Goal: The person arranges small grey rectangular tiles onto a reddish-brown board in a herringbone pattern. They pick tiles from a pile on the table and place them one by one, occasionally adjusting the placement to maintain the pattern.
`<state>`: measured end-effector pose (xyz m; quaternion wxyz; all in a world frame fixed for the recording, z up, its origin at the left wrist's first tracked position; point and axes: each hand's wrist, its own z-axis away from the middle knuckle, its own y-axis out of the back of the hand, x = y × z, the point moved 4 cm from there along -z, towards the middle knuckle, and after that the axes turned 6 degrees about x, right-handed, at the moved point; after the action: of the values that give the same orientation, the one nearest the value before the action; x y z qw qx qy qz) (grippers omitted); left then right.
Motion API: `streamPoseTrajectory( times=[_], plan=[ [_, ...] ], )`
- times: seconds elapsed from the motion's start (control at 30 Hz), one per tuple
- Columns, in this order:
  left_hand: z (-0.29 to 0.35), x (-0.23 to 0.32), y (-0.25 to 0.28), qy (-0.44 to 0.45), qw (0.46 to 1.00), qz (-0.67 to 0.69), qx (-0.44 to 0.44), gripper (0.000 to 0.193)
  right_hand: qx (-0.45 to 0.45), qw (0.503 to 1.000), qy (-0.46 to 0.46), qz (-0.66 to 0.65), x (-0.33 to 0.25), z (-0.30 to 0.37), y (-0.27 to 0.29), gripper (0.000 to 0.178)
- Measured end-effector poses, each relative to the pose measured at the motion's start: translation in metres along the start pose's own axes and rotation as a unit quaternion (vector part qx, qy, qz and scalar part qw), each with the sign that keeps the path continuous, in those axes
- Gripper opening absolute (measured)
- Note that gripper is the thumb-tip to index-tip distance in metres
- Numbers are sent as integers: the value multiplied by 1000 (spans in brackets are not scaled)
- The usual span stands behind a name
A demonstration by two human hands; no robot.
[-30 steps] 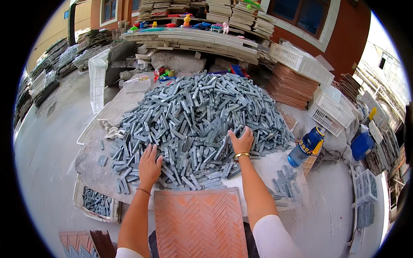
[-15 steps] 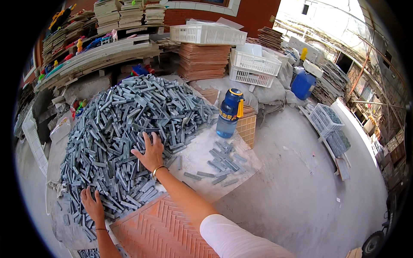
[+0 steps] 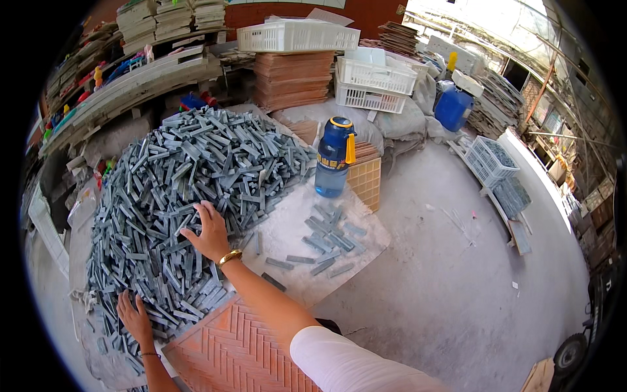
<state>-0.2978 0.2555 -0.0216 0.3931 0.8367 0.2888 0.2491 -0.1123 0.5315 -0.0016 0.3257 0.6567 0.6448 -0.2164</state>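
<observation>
Holds left hand (image 3: pixel 135 320) and right hand (image 3: pixel 210 234) loosely spread, slightly bent, at the near side of the heap of grey strips (image 3: pixel 202 163) on the counter (image 3: pixel 294 222), beyond the orange grooved panel (image 3: pixel 238 346).

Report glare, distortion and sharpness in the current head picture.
Head view: glare washes out the upper-right background; head view: the long pale slabs at left bow toward the dark fisheye rim; head view: the pile of grey strips looks fairly sharp.
</observation>
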Motion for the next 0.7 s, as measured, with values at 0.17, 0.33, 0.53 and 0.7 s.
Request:
streamPoseTrajectory(
  times=[0.17, 0.33, 0.53, 0.7],
  plan=[
    [-1, 0, -6, -22, 999, -26, 18, 40, -11, 998, 28, -47, -12, 19, -16, 50],
    [-3, 2, -1, 5, 999, -33, -8, 41, -96, 990, 77, -66, -31, 30, -10, 58],
    [-2, 1, 0, 24, 999, 6, -24, 43, -70, 996, 51, 18, -18, 14, 5, 70],
    [-5, -1, -4, 18, 1000, 19, -3, 41, -53, 995, -10, 88, -8, 20, -14, 67]
  ],
)
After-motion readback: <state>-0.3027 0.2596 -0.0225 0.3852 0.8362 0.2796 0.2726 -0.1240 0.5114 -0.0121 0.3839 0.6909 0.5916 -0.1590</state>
